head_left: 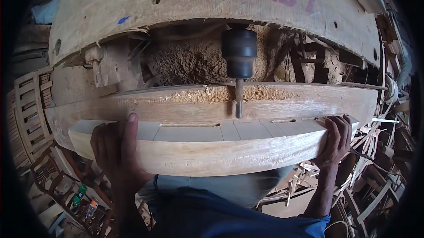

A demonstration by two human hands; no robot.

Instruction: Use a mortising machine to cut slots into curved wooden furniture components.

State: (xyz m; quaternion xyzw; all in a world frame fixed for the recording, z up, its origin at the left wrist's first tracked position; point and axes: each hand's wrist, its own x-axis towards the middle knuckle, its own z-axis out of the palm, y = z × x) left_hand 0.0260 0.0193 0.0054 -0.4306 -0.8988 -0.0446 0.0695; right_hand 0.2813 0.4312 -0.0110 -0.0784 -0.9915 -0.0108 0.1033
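Note:
A thick pale wooden beam lies across the front of the wooden work table, against my body. Its top face bears crosswise pencil lines and two long slots, one left of the middle and one towards the right. My left hand grips the beam near its left end, thumb up along the top. Around the right end, the fingers of my right hand are curled over the upper edge. Just beyond the beam, between the slots, a black drill chuck holds a metal bit, its tip apart from the wood.
Wood chips line the table's back, with heaped sawdust behind. A large board with red painted marks overhangs the chuck. Scrap wood is piled at right. Slatted wooden frames and a green bottle are at left.

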